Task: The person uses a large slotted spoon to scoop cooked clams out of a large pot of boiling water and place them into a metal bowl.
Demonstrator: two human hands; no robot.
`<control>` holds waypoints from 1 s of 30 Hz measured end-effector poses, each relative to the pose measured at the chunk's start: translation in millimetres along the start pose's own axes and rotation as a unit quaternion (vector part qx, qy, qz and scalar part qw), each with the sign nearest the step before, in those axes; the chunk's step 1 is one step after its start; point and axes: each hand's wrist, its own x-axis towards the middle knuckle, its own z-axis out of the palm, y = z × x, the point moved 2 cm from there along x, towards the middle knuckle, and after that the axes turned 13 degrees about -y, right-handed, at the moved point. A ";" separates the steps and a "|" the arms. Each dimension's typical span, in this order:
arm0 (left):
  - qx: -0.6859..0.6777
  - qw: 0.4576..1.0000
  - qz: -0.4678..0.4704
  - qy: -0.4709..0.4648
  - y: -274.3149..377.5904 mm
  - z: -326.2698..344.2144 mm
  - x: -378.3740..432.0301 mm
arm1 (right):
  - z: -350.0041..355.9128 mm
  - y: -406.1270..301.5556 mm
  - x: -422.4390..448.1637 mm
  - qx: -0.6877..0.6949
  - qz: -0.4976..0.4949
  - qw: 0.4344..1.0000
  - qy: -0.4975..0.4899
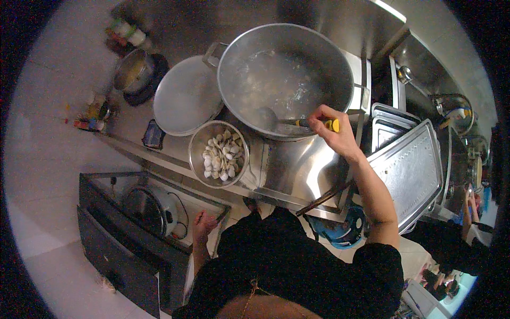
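Observation:
My right hand (332, 128) grips the black and yellow handle (305, 123) of a ladle at the near right side of a large metal stockpot (285, 24). The bowl of the ladle (266, 119) dips into cloudy, steaming liquid (275, 83). Left of the pot's near side, a round metal bowl (192, 159) holds a heap of clams in their shells (224, 153). Low at my left side, my left hand (205, 223) is beside the corner of a dark-edged unit. Its fingers are partly curled, and I cannot make out whether anything is in them.
A round pale lid or pan (187, 95) lies left of the stockpot, near a smaller pot (133, 73). Metal trays (410, 171) lean at the right, beside a dark bar (324, 198) and a blue tub (338, 229). A rice cooker (149, 209) stands lower left. Another person (446, 239) is at far right.

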 end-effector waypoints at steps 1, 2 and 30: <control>0.049 0.997 0.053 -0.016 -16.3 -9.9 -2.3 | 3.8 -5.6 -3.4 0.001 -0.002 1.000 -0.002; 0.038 0.998 0.048 -0.026 -51.4 -34.0 -1.5 | 5.1 -14.9 -5.2 0.027 0.008 1.000 0.006; -0.147 0.977 -0.152 0.011 31.6 -0.7 3.1 | 93.5 -113.2 -72.1 -0.320 -0.247 0.909 0.102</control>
